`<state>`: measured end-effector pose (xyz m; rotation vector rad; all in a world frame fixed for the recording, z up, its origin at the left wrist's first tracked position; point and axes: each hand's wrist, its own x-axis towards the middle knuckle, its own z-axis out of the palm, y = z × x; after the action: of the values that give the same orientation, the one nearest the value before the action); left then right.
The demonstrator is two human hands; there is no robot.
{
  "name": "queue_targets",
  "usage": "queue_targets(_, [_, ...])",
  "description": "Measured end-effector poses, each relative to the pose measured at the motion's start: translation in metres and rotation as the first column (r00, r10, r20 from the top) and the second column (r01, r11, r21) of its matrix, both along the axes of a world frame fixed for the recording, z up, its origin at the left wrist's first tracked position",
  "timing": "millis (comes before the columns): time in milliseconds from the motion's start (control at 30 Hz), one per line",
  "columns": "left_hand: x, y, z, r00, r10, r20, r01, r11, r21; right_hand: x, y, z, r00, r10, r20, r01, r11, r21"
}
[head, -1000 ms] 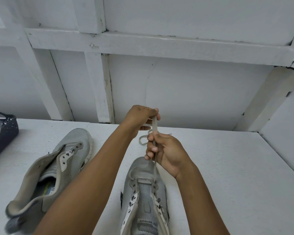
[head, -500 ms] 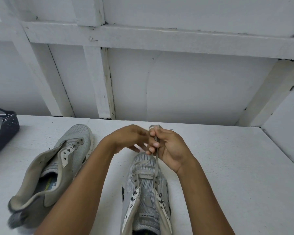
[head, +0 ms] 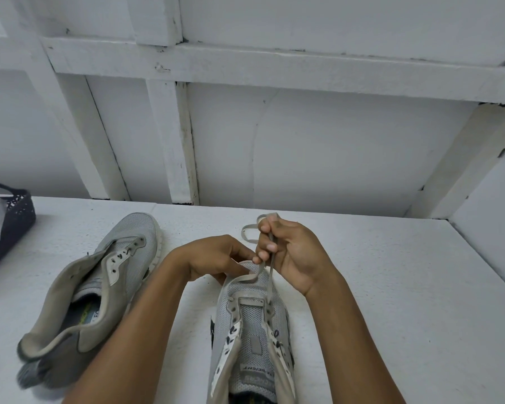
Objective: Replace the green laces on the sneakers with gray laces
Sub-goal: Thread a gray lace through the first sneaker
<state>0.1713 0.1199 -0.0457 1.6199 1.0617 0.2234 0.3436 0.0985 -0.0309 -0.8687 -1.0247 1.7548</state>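
Observation:
A gray sneaker (head: 252, 339) stands toe-away in front of me on the white table (head: 391, 287). A gray lace (head: 270, 279) runs through its lowest eyelets and rises toward my hands. My right hand (head: 292, 252) grips the lace strand coming up from the right eyelet, with a loop of slack above its fingers. My left hand (head: 216, 258) pinches the other strand of the lace over the toe. A second gray sneaker (head: 99, 287) lies unlaced to the left, tilted on its side. No green lace is in view.
A dark perforated basket (head: 12, 220) with gray contents sits at the table's left edge. White wooden framing and wall panels stand close behind the table. A white wall closes the right side.
My left hand came down from above the right hand to the sneaker's toe. My right hand stayed on the lace and shifted slightly right. The lace, pulled up before, now lies lower.

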Motion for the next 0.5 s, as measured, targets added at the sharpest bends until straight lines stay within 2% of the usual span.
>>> queue_targets(500, [-0.002,-0.001,-0.022,0.986,0.096,0.133,-0.099,0.995,0.013,-0.002,0.001,0.004,0.998,-0.061,0.005,0.061,0.997,-0.047])
